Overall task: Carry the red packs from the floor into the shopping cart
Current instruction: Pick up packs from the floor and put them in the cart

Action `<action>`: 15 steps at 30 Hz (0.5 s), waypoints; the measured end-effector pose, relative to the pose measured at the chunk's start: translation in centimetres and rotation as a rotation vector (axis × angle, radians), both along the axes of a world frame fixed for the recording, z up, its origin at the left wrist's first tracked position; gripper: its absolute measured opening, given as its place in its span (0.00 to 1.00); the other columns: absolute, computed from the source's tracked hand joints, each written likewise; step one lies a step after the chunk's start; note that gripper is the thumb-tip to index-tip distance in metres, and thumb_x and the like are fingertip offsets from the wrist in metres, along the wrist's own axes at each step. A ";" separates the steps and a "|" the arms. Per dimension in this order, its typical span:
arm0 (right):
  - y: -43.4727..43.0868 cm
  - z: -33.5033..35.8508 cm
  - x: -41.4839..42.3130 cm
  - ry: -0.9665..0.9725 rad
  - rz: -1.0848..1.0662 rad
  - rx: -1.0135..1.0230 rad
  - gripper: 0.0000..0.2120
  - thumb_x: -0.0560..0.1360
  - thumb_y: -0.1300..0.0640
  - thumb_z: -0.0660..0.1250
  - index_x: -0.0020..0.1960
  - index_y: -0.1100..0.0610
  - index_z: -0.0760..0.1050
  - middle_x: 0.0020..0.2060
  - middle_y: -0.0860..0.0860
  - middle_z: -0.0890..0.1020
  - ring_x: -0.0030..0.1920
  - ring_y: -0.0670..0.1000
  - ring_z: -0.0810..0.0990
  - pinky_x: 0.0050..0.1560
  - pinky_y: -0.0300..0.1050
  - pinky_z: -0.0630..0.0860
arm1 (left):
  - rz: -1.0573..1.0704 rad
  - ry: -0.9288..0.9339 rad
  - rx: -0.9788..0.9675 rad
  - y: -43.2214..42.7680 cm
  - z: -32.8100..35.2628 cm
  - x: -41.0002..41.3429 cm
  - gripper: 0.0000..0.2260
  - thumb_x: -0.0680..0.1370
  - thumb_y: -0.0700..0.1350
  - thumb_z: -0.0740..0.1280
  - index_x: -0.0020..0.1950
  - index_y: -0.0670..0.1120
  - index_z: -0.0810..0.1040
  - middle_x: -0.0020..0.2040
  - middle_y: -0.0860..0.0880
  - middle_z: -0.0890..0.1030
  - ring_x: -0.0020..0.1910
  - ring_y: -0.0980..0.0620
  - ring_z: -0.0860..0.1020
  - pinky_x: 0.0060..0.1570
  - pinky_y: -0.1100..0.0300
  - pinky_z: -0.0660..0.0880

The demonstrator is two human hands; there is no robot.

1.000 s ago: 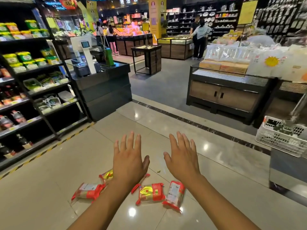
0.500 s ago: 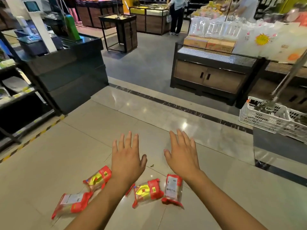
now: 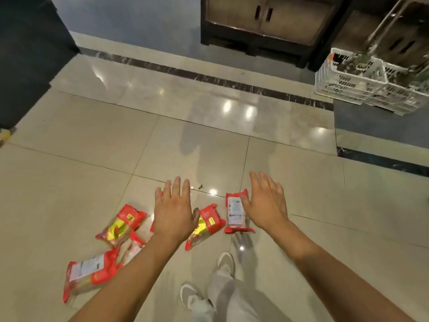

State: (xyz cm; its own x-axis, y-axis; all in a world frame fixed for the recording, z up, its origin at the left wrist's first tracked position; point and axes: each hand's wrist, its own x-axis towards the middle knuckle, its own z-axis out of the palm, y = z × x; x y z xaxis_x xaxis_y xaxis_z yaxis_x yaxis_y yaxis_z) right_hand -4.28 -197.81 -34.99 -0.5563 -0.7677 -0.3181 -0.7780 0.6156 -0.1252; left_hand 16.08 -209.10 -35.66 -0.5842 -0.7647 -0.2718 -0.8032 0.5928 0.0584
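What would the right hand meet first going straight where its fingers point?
Probably bare floor tile; the right hand points past the red pack by its thumb, though depth is unclear.

Floor: glossy beige tiles (image 3: 81,135) with thin grout lines, carrying bright ceiling-light reflections (image 3: 236,108). A dark veined marble strip (image 3: 185,72) crosses the tiles diagonally from upper left to right; beyond it lies matte grey flooring (image 3: 139,24). On that grey flooring stands a wooden cabinet (image 3: 290,15) in a dark frame, with two doors and two vertical slot handles (image 3: 263,13) side by side. A dark counter unit (image 3: 27,54) occupies the left edge. One small dark scrap of debris (image 3: 200,187) lies on a tile.
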 end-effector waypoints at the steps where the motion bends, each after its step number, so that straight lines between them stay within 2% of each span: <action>1: -0.1 -2.3 -0.6 -0.009 -0.033 0.016 0.34 0.84 0.43 0.57 0.84 0.53 0.50 0.82 0.56 0.58 0.82 0.57 0.55 0.80 0.56 0.53 | -0.008 0.005 0.011 -0.4 -2.2 -0.7 0.37 0.82 0.61 0.60 0.85 0.45 0.52 0.85 0.42 0.55 0.83 0.39 0.55 0.80 0.40 0.53; 4: -0.6 -9.6 -2.4 -0.032 -0.092 0.050 0.34 0.83 0.42 0.59 0.83 0.54 0.53 0.81 0.56 0.61 0.80 0.57 0.60 0.78 0.55 0.57 | -0.027 -0.045 0.087 -1.4 -9.2 -2.8 0.38 0.82 0.61 0.60 0.85 0.45 0.49 0.85 0.43 0.53 0.83 0.39 0.53 0.80 0.40 0.51; 5: -1.0 -14.1 -3.2 -0.049 -0.112 0.074 0.34 0.83 0.42 0.60 0.83 0.55 0.54 0.80 0.56 0.63 0.79 0.57 0.61 0.78 0.54 0.58 | -0.044 -0.084 0.117 -1.9 -13.6 -3.9 0.38 0.82 0.62 0.60 0.85 0.45 0.47 0.85 0.43 0.51 0.84 0.40 0.51 0.81 0.41 0.50; 7: -1.5 -17.0 -3.7 -0.093 -0.148 0.079 0.35 0.82 0.42 0.62 0.82 0.55 0.54 0.79 0.55 0.65 0.78 0.57 0.64 0.76 0.54 0.60 | -0.044 -0.109 0.150 -2.5 -16.8 -4.6 0.39 0.82 0.62 0.60 0.85 0.46 0.46 0.85 0.44 0.50 0.84 0.40 0.50 0.81 0.42 0.48; 9: -1.5 -27.5 -5.0 -0.123 -0.190 0.104 0.37 0.80 0.41 0.65 0.82 0.55 0.56 0.75 0.55 0.70 0.74 0.58 0.69 0.73 0.55 0.66 | -0.078 -0.178 0.190 -2.8 -27.3 -6.4 0.41 0.81 0.63 0.62 0.85 0.46 0.46 0.85 0.44 0.51 0.84 0.40 0.51 0.81 0.42 0.49; 10: -1.6 -28.1 -5.2 -0.135 -0.210 0.094 0.37 0.79 0.40 0.65 0.81 0.54 0.57 0.72 0.55 0.72 0.70 0.58 0.72 0.70 0.55 0.70 | -0.070 -0.173 0.198 -3.1 -28.1 -6.4 0.41 0.81 0.63 0.63 0.85 0.46 0.47 0.85 0.43 0.52 0.83 0.39 0.52 0.81 0.41 0.49; 11: -1.3 -35.2 -5.7 -0.146 -0.212 0.136 0.38 0.78 0.39 0.66 0.81 0.54 0.58 0.70 0.55 0.74 0.67 0.58 0.74 0.67 0.54 0.73 | -0.082 -0.215 0.216 -3.1 -34.6 -7.0 0.42 0.80 0.63 0.63 0.85 0.46 0.48 0.85 0.43 0.53 0.83 0.38 0.52 0.81 0.39 0.49; 12: -1.2 -39.3 -6.0 -0.161 -0.215 0.163 0.37 0.78 0.38 0.66 0.80 0.53 0.59 0.69 0.55 0.75 0.65 0.58 0.76 0.64 0.54 0.75 | -0.089 -0.243 0.224 -3.3 -38.7 -7.4 0.42 0.79 0.63 0.64 0.85 0.46 0.48 0.84 0.42 0.54 0.83 0.38 0.52 0.81 0.38 0.49; 13: -1.3 -39.8 -6.5 -0.191 -0.236 0.166 0.37 0.77 0.38 0.66 0.80 0.53 0.60 0.69 0.55 0.75 0.64 0.59 0.76 0.62 0.53 0.76 | -0.084 -0.236 0.227 -3.5 -39.4 -7.5 0.43 0.79 0.64 0.64 0.85 0.46 0.49 0.84 0.42 0.55 0.83 0.38 0.52 0.81 0.38 0.48; 15: -0.9 -50.1 -6.9 -0.211 -0.262 0.194 0.36 0.76 0.37 0.68 0.78 0.52 0.62 0.68 0.56 0.76 0.63 0.59 0.78 0.61 0.53 0.77 | -0.112 -0.288 0.242 -3.5 -49.4 -7.8 0.45 0.78 0.66 0.65 0.85 0.46 0.48 0.85 0.43 0.54 0.83 0.38 0.53 0.81 0.38 0.46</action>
